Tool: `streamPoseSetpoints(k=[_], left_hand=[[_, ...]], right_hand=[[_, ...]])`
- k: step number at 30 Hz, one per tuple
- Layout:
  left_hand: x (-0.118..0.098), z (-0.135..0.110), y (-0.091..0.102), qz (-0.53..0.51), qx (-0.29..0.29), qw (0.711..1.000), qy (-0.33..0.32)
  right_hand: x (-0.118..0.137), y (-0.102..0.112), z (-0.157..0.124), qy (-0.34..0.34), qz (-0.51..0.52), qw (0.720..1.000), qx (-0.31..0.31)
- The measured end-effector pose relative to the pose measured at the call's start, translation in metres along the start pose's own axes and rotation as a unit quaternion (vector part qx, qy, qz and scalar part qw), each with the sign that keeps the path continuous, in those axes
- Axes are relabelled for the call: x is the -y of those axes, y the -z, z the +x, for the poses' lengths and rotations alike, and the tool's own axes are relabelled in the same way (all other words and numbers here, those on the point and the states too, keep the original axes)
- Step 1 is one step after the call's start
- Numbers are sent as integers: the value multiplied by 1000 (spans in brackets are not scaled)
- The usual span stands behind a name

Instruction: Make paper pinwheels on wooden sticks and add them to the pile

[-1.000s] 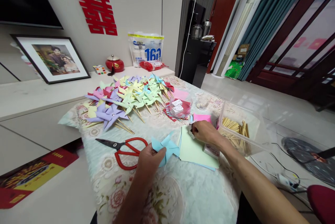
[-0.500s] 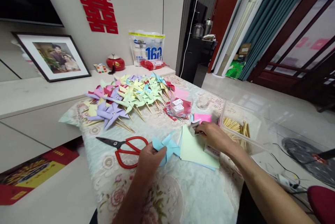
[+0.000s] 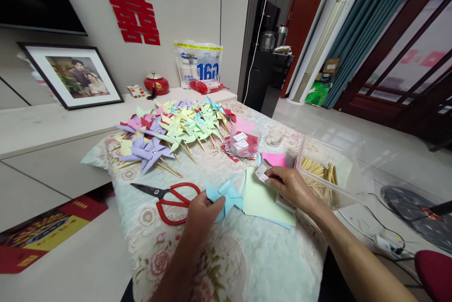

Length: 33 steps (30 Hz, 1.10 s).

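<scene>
My left hand [image 3: 204,208] pinches a light blue paper pinwheel [image 3: 230,199] between thumb and fingers above the table. Fingers of my right hand [image 3: 293,188] are closed on a small white cardboard box [image 3: 262,172] with a printed label, tilted over a stack of pale green paper [image 3: 254,204]. What is inside the box cannot be seen. Partly under my right wrist lies another small box [image 3: 285,203]. Scissors with red handles [image 3: 160,193] lie open just left of my left hand.
Finished pinwheels on sticks [image 3: 176,127] cover the table's far left. Behind the paper stack are a round clear dish [image 3: 254,150] with small labelled boxes and pink paper [image 3: 273,159]. A clear plastic bin [image 3: 348,200] of wooden sticks [image 3: 314,170] stands at right.
My right hand has turned the small box, so its labelled face now shows instead of its dark opening. My left hand and the blue pinwheel have stayed in place.
</scene>
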<state>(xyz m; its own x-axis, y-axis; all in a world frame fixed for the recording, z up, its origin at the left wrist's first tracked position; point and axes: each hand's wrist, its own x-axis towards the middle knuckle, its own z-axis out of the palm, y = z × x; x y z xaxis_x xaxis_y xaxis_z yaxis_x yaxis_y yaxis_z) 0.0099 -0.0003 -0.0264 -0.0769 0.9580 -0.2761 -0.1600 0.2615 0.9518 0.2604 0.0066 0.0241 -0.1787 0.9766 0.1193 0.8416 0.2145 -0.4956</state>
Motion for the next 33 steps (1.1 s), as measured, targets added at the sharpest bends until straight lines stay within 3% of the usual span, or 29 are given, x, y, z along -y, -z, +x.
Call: streamPoseSetpoints(k=[7, 15, 19, 23, 33], left_hand=[[-7, -6, -2, -8, -9, 1000, -1], [-8, -6, -2, -7, -8, 1000, -2], [-6, -4, 0, 2, -2, 1000, 0], [-5, -3, 0, 7, -5, 1000, -2], [-6, -3, 0, 3, -5, 1000, 7]], right_hand=[[12, -5, -3, 35, -130, 990, 49], [14, 15, -5, 22, -164, 986, -24], [16, 8, -4, 21, -268, 963, 13], [22, 3, 1, -40, -357, 929, 88], [30, -2, 24, -69, -363, 916, 159]])
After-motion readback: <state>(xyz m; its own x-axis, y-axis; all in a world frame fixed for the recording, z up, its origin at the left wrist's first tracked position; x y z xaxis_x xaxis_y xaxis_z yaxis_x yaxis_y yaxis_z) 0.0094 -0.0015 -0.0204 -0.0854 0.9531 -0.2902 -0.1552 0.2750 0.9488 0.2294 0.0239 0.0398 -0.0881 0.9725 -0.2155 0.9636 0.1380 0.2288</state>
